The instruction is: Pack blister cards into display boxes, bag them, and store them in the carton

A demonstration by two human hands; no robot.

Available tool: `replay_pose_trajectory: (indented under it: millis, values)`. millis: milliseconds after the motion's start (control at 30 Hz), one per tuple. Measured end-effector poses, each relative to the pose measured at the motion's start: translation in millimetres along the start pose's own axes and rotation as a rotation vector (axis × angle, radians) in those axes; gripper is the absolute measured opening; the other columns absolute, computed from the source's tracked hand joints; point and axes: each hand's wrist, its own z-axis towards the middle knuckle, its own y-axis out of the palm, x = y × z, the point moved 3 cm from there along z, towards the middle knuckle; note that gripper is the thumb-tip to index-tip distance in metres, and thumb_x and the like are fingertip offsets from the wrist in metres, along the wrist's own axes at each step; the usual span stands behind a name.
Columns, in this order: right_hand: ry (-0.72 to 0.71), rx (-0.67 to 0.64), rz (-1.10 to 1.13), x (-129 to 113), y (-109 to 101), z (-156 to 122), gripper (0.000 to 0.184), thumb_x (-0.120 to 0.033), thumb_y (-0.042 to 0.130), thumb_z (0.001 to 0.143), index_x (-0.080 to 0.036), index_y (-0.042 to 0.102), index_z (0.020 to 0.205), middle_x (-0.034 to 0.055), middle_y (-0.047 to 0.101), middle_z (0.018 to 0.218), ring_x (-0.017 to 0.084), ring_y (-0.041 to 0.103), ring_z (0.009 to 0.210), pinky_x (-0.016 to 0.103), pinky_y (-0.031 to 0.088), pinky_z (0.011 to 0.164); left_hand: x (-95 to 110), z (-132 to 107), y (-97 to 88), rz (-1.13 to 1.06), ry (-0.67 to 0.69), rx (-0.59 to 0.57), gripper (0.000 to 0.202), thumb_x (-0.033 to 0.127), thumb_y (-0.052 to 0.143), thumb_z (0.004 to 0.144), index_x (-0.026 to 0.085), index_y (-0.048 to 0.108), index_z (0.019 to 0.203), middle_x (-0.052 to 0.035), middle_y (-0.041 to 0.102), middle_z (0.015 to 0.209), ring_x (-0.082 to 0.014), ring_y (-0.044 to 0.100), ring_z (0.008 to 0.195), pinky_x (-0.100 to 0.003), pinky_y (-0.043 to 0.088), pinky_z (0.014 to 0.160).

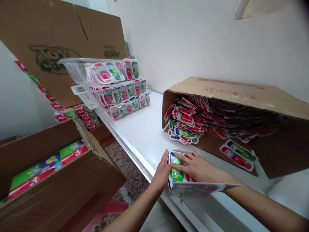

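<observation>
The stack of flat printed packets (177, 175) sits at the near edge of the white table (145, 135); the left hand (160, 175) clasps its left side with bent fingers; the right hand (199, 167) lies over the top, fingers spread on it and thumb hidden, so it seems to grip too. The packets look glossy; I think the stack may fan out and slip over the edge to the floor if one hand loosens. Just behind, the pile (185, 120) in the tipped carton (231, 90) leans outward; a bump of an arm could make it slide; two loose packets (238, 154) lie on its flap.
</observation>
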Motion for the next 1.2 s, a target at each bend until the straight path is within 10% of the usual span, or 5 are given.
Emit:
replay_pose_trajectory:
  millis: [500,633,733,967,1200]
  values:
    - [0.404,0.118,0.218,3,4,-82,0.069,-0.046,0.061,0.083,-0.027,0.038,0.145,0.0126,0.041,0.148,0.035,0.043,0.129,0.052,0.037,0.104,-21,16,72.8,-0.015,-0.06,-0.227,0.079,0.019,0.06,0.068,0.011,0.036,0.144,-0.0155,0.06,0.131,-0.0281,0.066,0.101,-0.037,0.053,0.084]
    - [0.811,0.555,0.478,21,-7,-139,0.045,-0.048,0.05,0.09,-0.026,0.053,0.13,0.0101,0.055,0.134,0.027,0.052,0.12,0.041,0.046,0.097,-1,17,67.3,0.261,0.044,-0.254,0.077,0.025,0.063,0.074,0.016,0.035,0.145,-0.0136,0.052,0.139,-0.0307,0.057,0.117,-0.04,0.05,0.093]
    - [1.176,0.903,0.726,25,20,-176,0.043,-0.054,0.05,0.089,-0.024,0.056,0.118,0.0093,0.065,0.114,0.023,0.062,0.096,0.037,0.052,0.084,34,21,71.1,0.608,0.45,-0.259,0.055,0.028,0.063,0.081,0.023,0.051,0.135,-0.0095,0.051,0.14,-0.0284,0.044,0.132,-0.044,0.037,0.108]
    - [1.055,1.058,1.427,-3,75,-151,0.052,-0.06,0.063,0.078,-0.022,0.058,0.113,0.0067,0.067,0.104,0.022,0.064,0.087,0.033,0.052,0.076,54,9,141.6,1.101,0.837,-1.195,0.037,0.022,0.056,0.089,0.024,0.061,0.125,-0.0099,0.058,0.134,-0.0256,0.05,0.127,-0.04,0.033,0.113]
    - [1.128,1.044,1.35,2,78,-140,0.053,-0.054,0.071,0.074,-0.021,0.055,0.111,0.0044,0.057,0.105,0.012,0.057,0.067,0.028,0.05,0.066,44,9,148.2,1.148,0.762,-1.192,0.034,0.013,0.056,0.083,0.02,0.065,0.115,-0.011,0.058,0.13,-0.0255,0.051,0.125,-0.036,0.04,0.108]
